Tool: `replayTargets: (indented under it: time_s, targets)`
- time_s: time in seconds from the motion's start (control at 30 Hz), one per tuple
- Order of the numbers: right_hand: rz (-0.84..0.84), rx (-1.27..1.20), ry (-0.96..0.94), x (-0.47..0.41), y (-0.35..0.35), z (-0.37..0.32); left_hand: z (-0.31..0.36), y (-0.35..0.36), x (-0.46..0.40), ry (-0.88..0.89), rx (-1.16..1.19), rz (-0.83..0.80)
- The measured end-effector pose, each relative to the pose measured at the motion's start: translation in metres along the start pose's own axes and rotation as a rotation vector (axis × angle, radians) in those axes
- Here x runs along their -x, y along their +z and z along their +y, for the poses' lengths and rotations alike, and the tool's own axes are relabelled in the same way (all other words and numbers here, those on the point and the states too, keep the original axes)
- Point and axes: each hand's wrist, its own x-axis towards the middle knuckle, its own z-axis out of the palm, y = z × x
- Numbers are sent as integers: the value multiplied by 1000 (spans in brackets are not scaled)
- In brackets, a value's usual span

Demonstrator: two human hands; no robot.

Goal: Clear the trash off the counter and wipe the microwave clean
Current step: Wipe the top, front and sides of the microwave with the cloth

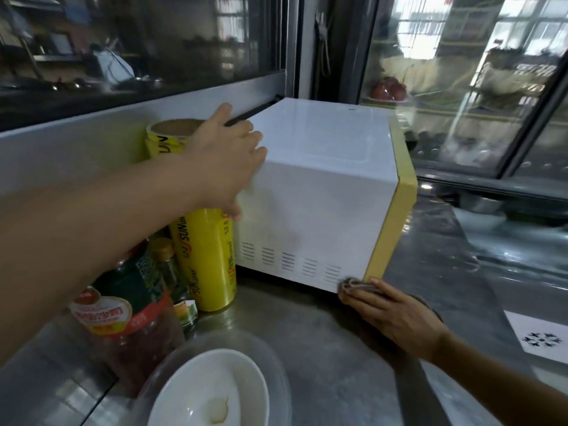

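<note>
Microwave (319,192) upright, yellow front facing right.

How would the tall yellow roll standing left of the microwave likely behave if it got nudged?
The yellow roll stands upright on a narrow base, so a sideways nudge would probably tip it. Being cylindrical with a glossy wrap, it would likely roll on the metal counter once down. The microwave and bottles close beside it might catch it.
</note>
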Motion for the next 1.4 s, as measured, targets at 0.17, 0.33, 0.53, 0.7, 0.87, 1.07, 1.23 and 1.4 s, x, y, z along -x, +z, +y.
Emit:
replayTargets:
  time_s: [0.17, 0.33, 0.53, 0.7, 0.87, 1.07, 1.23, 1.4]
  targets:
    - [99, -115, 116, 26, -22, -1, 31, -11, -1, -99, 170, 137]
    - [185, -489, 543, 36, -73, -7, 45, -17, -11, -71, 385, 153]
    - [1017, -1232, 1132, -12, -137, 36, 55, -15, -10, -63, 455, 175]
    - [966, -1223, 1326, -70, -131, 53, 62, -6, -10, -72, 438, 214]
    - [1085, -1307, 1492, -88, -101, 36, 73, 5, -11, -111, 482, 276]
    - [1017, -1275, 1533, -88, -73, 7, 84, 12, -17, -155, 591, 330]
    - [882, -1296, 1518, -78, -46, -26, 89, 18, -18, -167, 658, 354]
    - [720, -1315, 1547, -71, -24, -47, 89, 20, -18, -149, 689, 349]
